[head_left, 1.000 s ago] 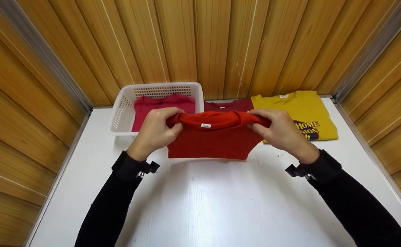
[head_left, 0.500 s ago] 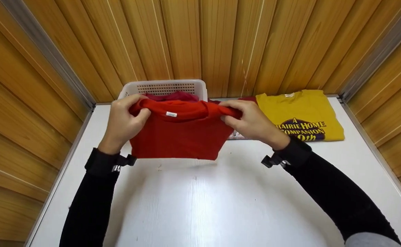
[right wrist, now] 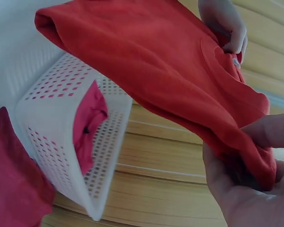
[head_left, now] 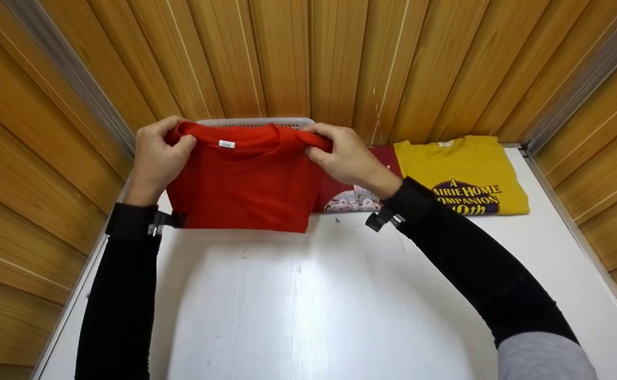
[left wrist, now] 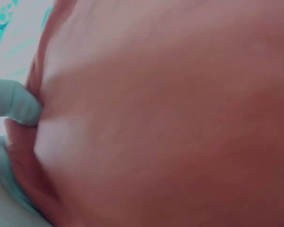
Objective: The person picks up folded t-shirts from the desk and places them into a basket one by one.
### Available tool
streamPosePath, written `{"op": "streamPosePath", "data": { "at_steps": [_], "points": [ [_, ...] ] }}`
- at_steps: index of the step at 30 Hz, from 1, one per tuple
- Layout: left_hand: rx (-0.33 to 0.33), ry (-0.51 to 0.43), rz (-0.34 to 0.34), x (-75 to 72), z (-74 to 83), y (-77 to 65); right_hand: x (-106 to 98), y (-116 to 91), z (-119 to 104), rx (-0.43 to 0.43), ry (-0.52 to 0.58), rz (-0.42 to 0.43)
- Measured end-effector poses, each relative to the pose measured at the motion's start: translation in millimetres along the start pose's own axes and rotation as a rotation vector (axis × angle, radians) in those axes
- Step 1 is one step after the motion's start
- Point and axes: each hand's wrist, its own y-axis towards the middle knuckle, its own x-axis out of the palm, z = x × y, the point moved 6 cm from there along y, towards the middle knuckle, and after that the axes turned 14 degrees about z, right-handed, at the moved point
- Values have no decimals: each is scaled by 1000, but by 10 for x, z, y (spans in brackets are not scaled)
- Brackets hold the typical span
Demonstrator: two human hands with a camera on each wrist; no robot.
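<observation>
At the far left, the person's left hand (head_left: 160, 153), its wrist in a black band (head_left: 133, 220), has its grip clamped on one upper corner of a red shirt (head_left: 239, 184), thumb toward the person. The shirt hangs stretched between both hands, collar up, with a small white tag (head_left: 227, 144) inside the neckline; its lower edge is above or near the white surface (head_left: 287, 306), and whether they touch cannot be told. Behind it shows the rim of a white plastic basket (head_left: 255, 122); the right wrist view shows a pink garment (right wrist: 89, 130) inside. Next comes the right hand (head_left: 348, 155), its grip clamped on the shirt's other upper corner, the cloth pinched between thumb and fingers. Behind this hand a dark red shirt (head_left: 334, 190) with a pale print lies on the surface, partly hidden. Beside it, farthest right, lies a yellow shirt (head_left: 456, 163) with purple-and-yellow lettering.
</observation>
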Motion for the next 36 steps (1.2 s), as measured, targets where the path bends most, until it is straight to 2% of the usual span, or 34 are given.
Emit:
{"op": "streamPosePath", "data": {
  "at_steps": [6,9,13,16,21,25,29,36],
  "points": [
    [-116,90,-105,287,-289,256,136,386,272,41,-86,37],
    [-137,117,-123,419,-360,360,185,534,380,39,-109,80],
    [-127,181,-128,588,-441,455,263,665,547,33,-121,99],
    [-141,250,-185,717,-551,456,343,721,706,25,-157,81],
    [-199,377,-385,890,-724,392,502,771,892,-36,-271,30],
    [-183,467,-507,974,-783,366,612,789,965,-72,-326,20],
    [-161,502,-545,1031,-836,322,697,777,1035,-65,-388,23],
    [-83,546,-542,1078,-914,261,861,769,1040,-105,-559,1]
  ]
}}
